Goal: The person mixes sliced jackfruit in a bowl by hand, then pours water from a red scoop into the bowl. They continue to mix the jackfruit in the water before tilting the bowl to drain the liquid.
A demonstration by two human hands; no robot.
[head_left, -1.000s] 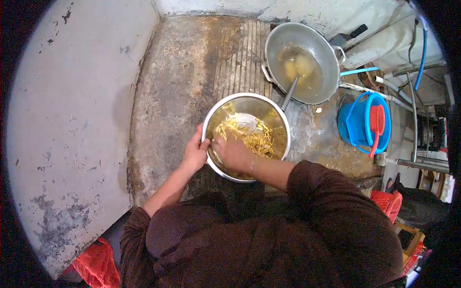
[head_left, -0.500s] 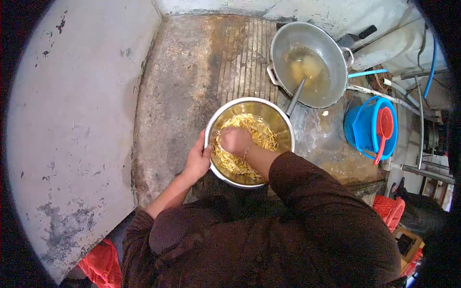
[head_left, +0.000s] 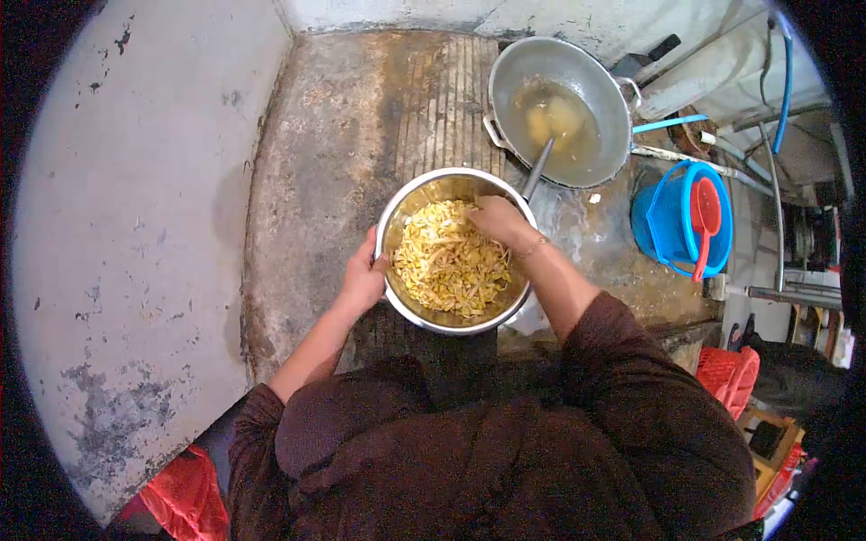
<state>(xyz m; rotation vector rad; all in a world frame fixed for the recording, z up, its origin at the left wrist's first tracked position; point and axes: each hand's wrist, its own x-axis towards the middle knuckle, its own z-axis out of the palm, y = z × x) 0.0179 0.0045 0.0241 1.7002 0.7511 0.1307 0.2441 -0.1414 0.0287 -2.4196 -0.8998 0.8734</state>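
A steel bowl (head_left: pixel 456 323) with a shiny rim holds a heap of thin yellow, slice-like pieces (head_left: pixel 451 270). My left hand (head_left: pixel 363 278) grips the bowl's left side, thumb by the rim. Inside, at the upper right of the heap, my right hand (head_left: pixel 499 219) has its fingers curled down into the pieces; its fingertips are partly hidden. A dark grey handle (head_left: pixel 538 171) stretches from the bowl's upper right rim over the edge of a large metal wok (head_left: pixel 510 72). Cloudy liquid and pale yellowish lumps (head_left: pixel 555 120) lie in the wok.
To the right stands a blue bucket (head_left: pixel 658 225) with a red dipper (head_left: pixel 705 212) across its top. Pipes (head_left: pixel 749 167) run along the right wall. A low painted wall (head_left: pixel 153 225) borders the stained concrete slab (head_left: pixel 316 135) on the left. Red baskets (head_left: pixel 726 379) sit lower right.
My right hand has moved from the left-middle of the heap to its upper right, uncovering more of the yellow pieces. My left hand keeps hold of the bowl. The view has shifted slightly.
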